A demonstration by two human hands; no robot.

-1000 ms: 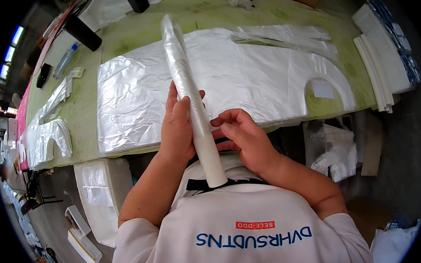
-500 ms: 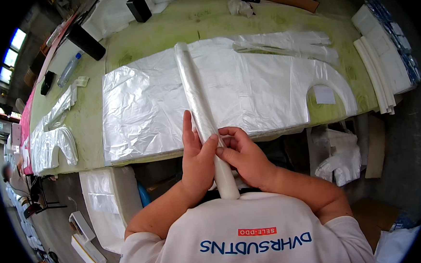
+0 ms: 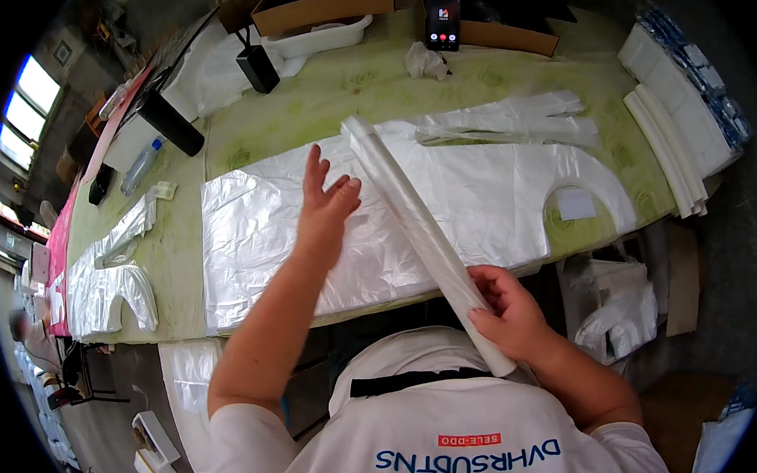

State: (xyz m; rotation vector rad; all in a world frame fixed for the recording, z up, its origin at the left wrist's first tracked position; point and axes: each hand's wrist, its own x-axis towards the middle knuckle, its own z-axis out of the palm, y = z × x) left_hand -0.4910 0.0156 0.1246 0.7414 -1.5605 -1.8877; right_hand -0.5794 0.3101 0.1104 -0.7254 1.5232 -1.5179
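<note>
My right hand grips the lower end of a long roll of whitish plastic film, fingers wrapped round it close to my body. The roll slants away to the upper left, its far end over the table. To its left my left hand is raised off the roll, fingers apart and holding nothing. Below both lies a wide pile of flat, shiny plastic aprons, with a curved neck cutout at the right end and loose straps along its far side. A white paper square shows inside the cutout.
Another plastic apron lies at the table's left end, near a bottle and a black cylinder. Far back stand a phone, crumpled tissue and a black box. White rolls lie at the right edge.
My left hand has let go of the roll and moved up and left. The roll's near end has swung right with my right hand, so it slants more. The view has shifted, showing more of the table's back.
</note>
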